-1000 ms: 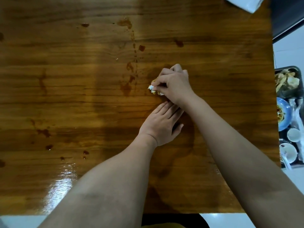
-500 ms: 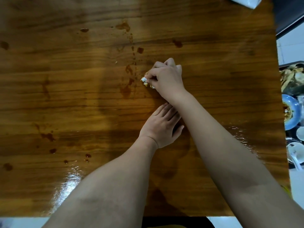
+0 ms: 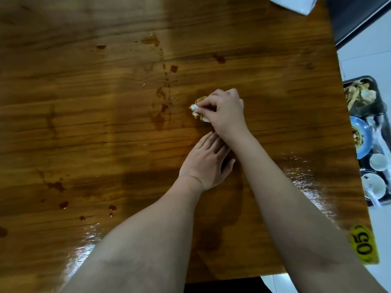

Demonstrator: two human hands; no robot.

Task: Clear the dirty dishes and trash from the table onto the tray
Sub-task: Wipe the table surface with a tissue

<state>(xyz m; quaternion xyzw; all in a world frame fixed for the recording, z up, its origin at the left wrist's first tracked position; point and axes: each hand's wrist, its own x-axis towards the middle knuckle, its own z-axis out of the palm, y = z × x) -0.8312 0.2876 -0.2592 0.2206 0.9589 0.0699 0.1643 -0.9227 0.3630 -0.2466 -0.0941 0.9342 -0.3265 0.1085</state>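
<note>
Wooden table [image 3: 84, 123], yellow "05" sticker [image 3: 364, 244]; right hand [image 3: 226, 113] tight around soiled napkin [image 3: 195, 108], left hand [image 3: 206, 163] flat.

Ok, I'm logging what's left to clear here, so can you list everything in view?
table: one, glossy brown wood, fills most of the view
sauce stains: many, reddish-brown, scattered over the table's left and middle
crumpled napkin: one, white stained orange-brown, mid-table
white paper item: one, table's far right corner, cut off by the frame
number sticker: one, yellow with black 05, table's near right corner
tray: one, dark, beyond the table's right edge
food scraps: a pile, pale tan, tray's far end
plate: one, blue, mid-tray
cup: one, white, nearer than the plate
bowl: one, white, tray's near end
left hand: flat on the table
right hand: grips the napkin
</note>
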